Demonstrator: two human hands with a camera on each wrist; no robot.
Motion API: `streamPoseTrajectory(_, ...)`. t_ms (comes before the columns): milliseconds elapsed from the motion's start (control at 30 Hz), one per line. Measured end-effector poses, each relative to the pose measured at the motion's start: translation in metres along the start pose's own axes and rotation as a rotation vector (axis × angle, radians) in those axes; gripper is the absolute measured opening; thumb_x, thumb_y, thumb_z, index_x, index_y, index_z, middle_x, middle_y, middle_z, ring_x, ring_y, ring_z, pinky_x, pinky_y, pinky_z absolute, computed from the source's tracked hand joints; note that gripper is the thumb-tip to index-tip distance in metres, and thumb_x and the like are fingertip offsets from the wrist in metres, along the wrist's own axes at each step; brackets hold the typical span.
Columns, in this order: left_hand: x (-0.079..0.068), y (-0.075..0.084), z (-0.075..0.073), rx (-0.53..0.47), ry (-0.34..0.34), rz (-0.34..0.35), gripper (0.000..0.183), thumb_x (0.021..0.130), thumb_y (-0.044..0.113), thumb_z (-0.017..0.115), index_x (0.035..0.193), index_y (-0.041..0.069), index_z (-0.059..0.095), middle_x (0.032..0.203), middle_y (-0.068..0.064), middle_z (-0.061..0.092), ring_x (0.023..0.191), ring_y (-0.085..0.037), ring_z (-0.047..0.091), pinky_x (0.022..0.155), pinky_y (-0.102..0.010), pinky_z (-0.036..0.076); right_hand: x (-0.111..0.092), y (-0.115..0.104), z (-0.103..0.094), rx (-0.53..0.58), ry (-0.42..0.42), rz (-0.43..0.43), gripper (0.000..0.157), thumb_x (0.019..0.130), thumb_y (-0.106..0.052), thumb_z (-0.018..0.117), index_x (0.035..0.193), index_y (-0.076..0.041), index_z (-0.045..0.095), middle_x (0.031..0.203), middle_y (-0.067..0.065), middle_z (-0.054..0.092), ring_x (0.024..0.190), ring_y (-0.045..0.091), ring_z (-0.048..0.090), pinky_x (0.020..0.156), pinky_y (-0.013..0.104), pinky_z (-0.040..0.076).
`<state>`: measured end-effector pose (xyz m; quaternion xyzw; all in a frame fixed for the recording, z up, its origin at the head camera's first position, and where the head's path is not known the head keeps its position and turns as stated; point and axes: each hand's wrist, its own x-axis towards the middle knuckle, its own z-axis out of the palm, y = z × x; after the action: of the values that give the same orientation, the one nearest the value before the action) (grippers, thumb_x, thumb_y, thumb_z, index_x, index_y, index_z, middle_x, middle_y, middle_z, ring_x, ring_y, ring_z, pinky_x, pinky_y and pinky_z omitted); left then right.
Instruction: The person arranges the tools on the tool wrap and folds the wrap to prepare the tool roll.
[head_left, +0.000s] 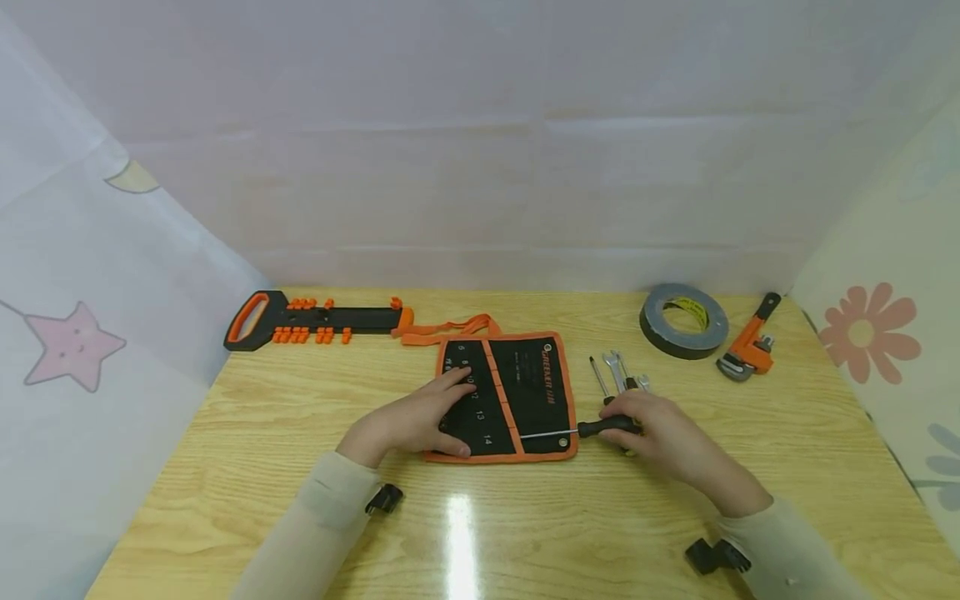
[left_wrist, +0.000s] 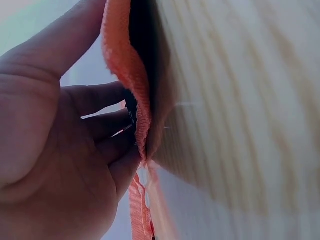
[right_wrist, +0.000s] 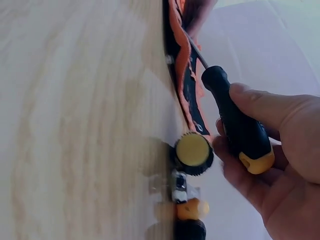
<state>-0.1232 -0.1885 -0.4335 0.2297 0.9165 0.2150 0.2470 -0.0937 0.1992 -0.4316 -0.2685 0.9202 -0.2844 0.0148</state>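
"What's under the left hand point(head_left: 412, 421)?"

"A black tool pouch point(head_left: 528, 379) edged in orange, lying face up and spread out on the surface point(head_left: 547, 533), its hem wavy. White numbers run down the left part."

"And the screwdriver point(head_left: 600, 427)?"

"Gripped in the right hand point(head_left: 663, 429): black handle, yellow butt, thin metal shaft pointing left over the pouch's near right corner."

"Is the tip in a pocket?"

"It meets the orange band point(head_left: 506, 408); whether it's inside, I can't tell."
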Motion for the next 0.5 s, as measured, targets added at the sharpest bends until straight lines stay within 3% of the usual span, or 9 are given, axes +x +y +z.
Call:
streamPoseTrajectory(200,0.0,0.0,-0.001,-0.007,-0.005,0.005,0.102,0.089,0.04,0.091,0.17,0.011,0.035,0.184,-0.007,0.008,0.171,-0.034,0.009,0.133,-0.058,0.027,0.003,-0.005,0.005,-0.061,-0.007,-0.058,0.015,0.095,-0.02,0.084,0.11,-0.017,0.081,0.11,-0.003,0.076,0.103,0.02,0.071,0.09,0.046,0.061)
streamPoseTrajectory(500,0.0,0.001,-0.001,-0.016,-0.015,0.009,0.103,0.089,0.038,0.091,0.171,0.012,0.034,0.184,-0.006,0.007,0.171,-0.032,0.008,0.134,-0.057,0.026,0.01,-0.014,0.01,-0.069,-0.063,-0.038,0.017,0.097,-0.019,0.082,0.111,-0.011,0.08,0.111,-0.002,0.073,0.098,0.015,0.069,0.083,0.038,0.06)
